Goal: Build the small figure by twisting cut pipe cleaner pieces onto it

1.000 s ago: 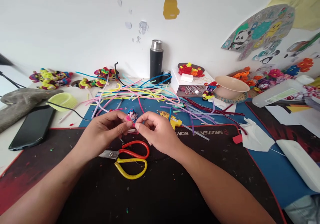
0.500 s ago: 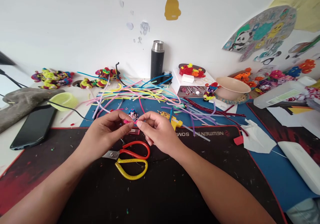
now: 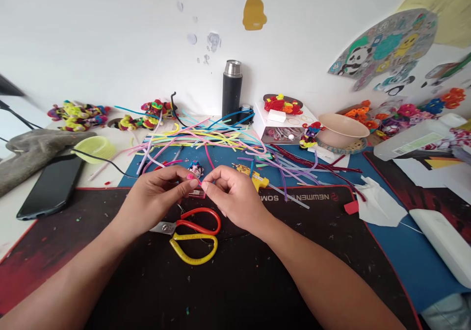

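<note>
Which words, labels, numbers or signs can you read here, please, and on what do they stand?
"NEWMEN": upside down, on the black mat.
"SOM": upside down on the same mat, cut off by the right hand.
Too small to read: marks between those words, and labels on the yellow glue gun and plastic bottle.

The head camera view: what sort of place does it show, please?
Probably a handicraft work area; whether at home, I cannot tell. The signs: a heap of thin multicoloured fuzzy stems, large metal scissors with red and yellow handles, and a small handheld pink fuzzy piece.
</note>
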A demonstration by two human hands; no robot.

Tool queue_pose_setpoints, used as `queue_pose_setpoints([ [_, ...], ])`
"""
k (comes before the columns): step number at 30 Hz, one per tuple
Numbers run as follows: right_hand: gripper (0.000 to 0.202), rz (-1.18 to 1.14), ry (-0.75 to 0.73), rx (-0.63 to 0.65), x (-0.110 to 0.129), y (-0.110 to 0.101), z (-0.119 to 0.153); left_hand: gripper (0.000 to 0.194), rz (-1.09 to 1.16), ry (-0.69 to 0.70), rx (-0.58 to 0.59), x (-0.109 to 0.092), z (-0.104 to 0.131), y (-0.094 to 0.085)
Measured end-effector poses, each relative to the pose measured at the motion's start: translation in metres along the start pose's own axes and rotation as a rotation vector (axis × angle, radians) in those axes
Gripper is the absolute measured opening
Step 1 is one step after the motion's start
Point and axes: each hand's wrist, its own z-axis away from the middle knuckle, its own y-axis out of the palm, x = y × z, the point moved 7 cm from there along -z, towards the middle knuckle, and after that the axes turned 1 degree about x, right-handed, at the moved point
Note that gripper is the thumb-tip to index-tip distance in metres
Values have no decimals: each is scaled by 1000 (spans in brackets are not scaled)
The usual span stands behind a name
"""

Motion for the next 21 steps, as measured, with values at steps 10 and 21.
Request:
queue_pose_setpoints([
  [10,11,177,-7,13,-5,0,-1,29,-111,91,15,-8,-2,1],
  [21,17,-28,35,4,-6,2,-1,45,146,-60,-14,3,-2,6],
])
